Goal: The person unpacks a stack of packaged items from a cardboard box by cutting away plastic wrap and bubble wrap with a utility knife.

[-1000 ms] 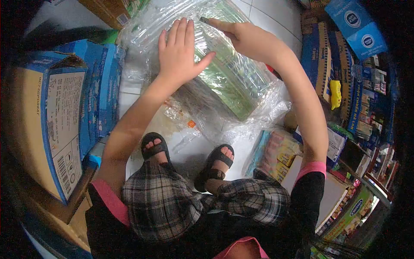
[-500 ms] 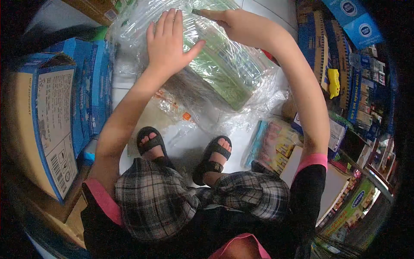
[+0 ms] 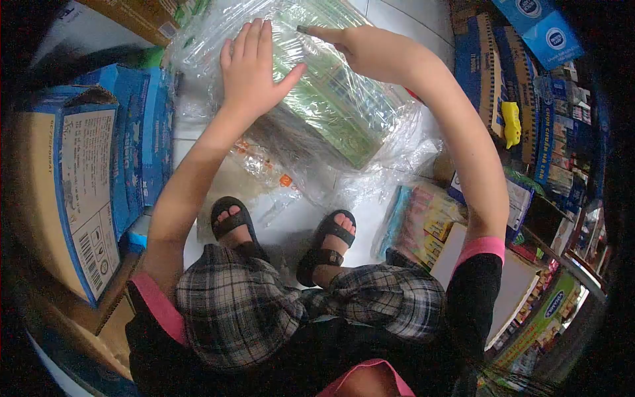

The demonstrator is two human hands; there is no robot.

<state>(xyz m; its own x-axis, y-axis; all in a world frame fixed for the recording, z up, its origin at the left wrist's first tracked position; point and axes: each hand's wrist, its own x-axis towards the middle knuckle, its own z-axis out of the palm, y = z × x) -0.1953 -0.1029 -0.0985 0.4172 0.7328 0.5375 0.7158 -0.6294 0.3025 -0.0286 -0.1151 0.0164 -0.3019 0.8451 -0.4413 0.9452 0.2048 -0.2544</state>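
Note:
A green box [image 3: 344, 135] lies on the floor under layers of shiny clear plastic wrap [image 3: 198, 66]. My left hand [image 3: 251, 73] rests flat on the wrap at the box's left side, fingers spread toward the far end. Above the box, my right hand [image 3: 357, 49] is closed round a small dark tool [image 3: 302, 29], whose tip points left near the wrap's surface. Most of the tool is hidden inside the fist, so its kind cannot be made out.
Blue cartons [image 3: 129, 139] and a large open carton [image 3: 83, 185] stand on the left. Packaged goods [image 3: 423, 221] lie right of my feet. Shelved boxes [image 3: 486, 73] with a yellow object [image 3: 511, 124] line the right side.
My left hand has shifted slightly toward me and to the left on the wrap. My right hand and the dark tool have moved slightly toward me.

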